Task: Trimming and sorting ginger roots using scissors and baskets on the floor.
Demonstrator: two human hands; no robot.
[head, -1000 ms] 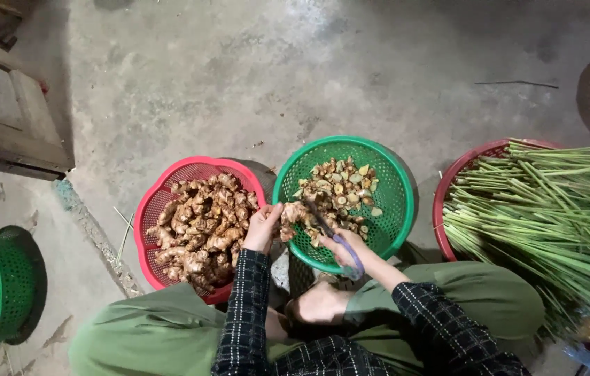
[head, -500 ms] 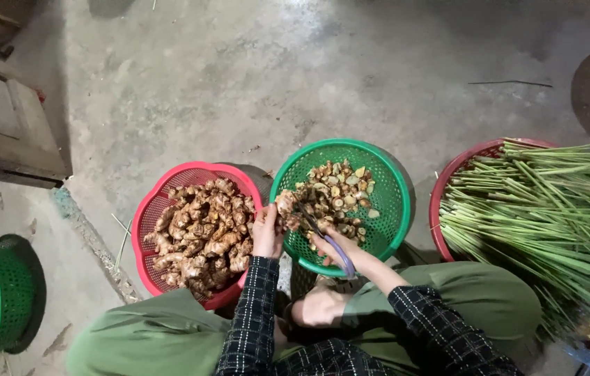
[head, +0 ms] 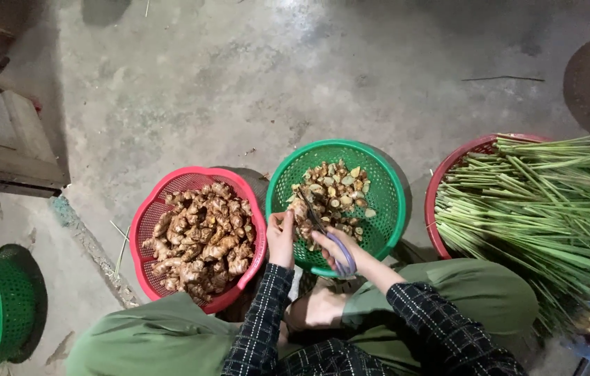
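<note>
knobbly tan ginger piece (head: 300, 209) pinched in left hand (head: 281, 237), right hand (head: 333, 245) gripping purple-handled scissors (head: 330, 240).

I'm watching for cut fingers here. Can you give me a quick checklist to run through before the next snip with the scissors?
1. Right hand grips the purple-handled scissors: ok.
2. Left hand holds the ginger piece over the green basket: ok.
3. Left fingers out of the blades' path: cannot tell, the blades sit very close to the piece and are too small to judge.
4. Green basket under the cut to catch pieces: ok.
5. Red basket of uncut ginger beside the left hand: ok.
6. Lemongrass stalks apart from both hands: ok.
</note>
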